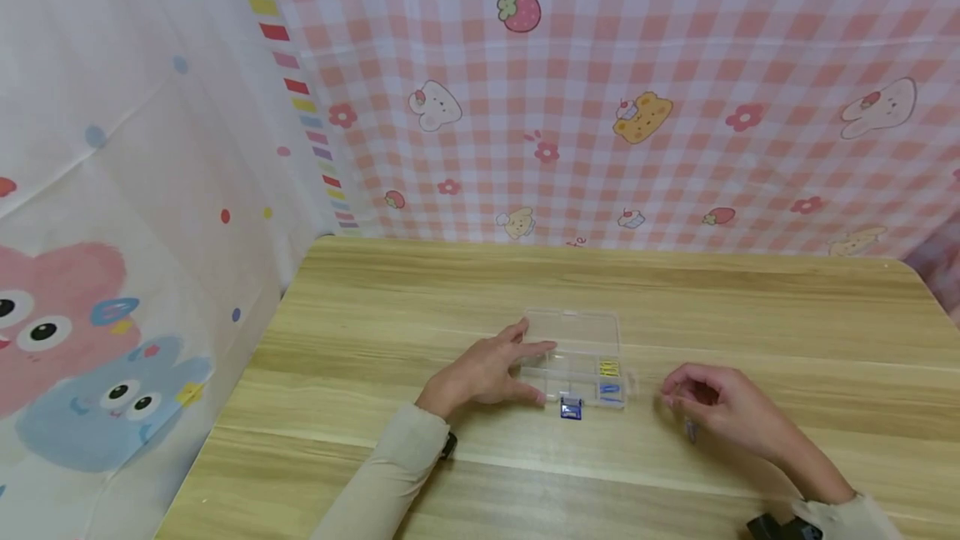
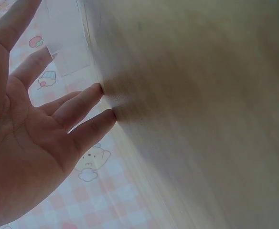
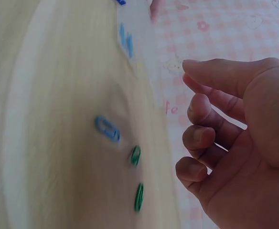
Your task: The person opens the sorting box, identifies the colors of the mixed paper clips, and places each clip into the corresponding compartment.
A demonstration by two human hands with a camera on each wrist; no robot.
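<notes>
One clear compartment box (image 1: 576, 367), lying left of the right grip (image 1: 727, 408), fingers curled, contents undeterminable; left grip (image 1: 487, 369) nearer, released, fingers extended at its edge.

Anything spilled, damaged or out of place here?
One oblong blue paper clip and two green paper clips lie loose on the wood-grain table near the right hand, slightly odd because similar blue pieces sit inside the clear plastic compartment box. No damage visible.

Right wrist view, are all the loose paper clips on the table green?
No, a blue paper clip lies on the table near two green ones.
</notes>
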